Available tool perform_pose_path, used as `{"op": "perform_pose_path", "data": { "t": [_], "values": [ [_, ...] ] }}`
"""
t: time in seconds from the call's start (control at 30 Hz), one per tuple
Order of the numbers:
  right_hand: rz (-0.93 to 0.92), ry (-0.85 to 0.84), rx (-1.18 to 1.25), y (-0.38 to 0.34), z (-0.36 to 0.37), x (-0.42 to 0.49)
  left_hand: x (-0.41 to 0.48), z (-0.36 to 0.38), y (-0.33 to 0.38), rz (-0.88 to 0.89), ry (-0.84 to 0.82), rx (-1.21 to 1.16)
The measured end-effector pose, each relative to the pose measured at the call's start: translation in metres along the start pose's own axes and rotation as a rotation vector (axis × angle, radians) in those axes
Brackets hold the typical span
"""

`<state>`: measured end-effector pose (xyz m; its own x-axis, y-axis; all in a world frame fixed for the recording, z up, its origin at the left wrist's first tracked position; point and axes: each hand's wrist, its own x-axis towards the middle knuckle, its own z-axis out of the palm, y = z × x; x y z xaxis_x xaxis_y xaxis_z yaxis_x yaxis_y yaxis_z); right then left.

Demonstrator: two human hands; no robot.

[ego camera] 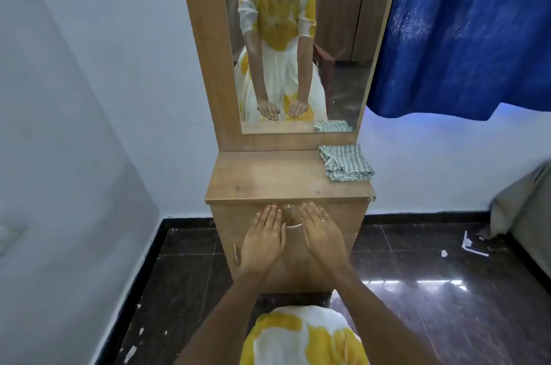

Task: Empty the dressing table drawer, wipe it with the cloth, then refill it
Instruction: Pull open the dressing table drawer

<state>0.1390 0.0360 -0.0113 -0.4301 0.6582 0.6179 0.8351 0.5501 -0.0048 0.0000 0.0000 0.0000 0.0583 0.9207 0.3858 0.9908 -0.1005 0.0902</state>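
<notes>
Wooden drawer [232, 217], lower centre, shut; left hand [264, 238] and right hand [322, 233] flank its handle [293, 226], fingers straight, grasping nothing. Likely next: grip handle, pull.

The drawer [232, 220] is sitting shut in the front of the brown wooden dressing table [268, 176]. A small curved metal handle [293, 226] is showing on it, with a round keyhole [289, 209] just above. The striped cloth [346, 162] is lying folded on the table top, at the back right corner.
</notes>
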Motion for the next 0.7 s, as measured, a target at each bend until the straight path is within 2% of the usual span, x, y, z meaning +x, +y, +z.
{"op": "perform_pose_path", "data": {
  "t": [0.07,0.2,0.4,0.5,0.63,0.7],
  "values": [
    [0.024,-0.038,0.077,0.001,0.010,-0.001,0.005,0.011,-0.002,0.017,-0.077,-0.095],
    [0.041,-0.143,0.078,0.005,0.032,-0.008,0.013,0.032,-0.010,0.032,-0.180,-0.084],
    [0.034,-0.260,0.020,0.015,0.058,-0.007,0.020,0.050,-0.023,0.071,-0.204,0.013],
    [0.064,-0.297,0.029,0.013,0.058,-0.005,0.020,0.058,-0.027,0.113,-0.234,-0.012],
    [0.090,-0.363,0.041,0.006,0.052,0.007,0.019,0.063,-0.021,-0.033,-0.209,-0.151],
    [0.102,-0.406,0.063,0.004,0.051,0.010,0.019,0.065,-0.018,-0.096,-0.315,-0.220]
  ]
}}
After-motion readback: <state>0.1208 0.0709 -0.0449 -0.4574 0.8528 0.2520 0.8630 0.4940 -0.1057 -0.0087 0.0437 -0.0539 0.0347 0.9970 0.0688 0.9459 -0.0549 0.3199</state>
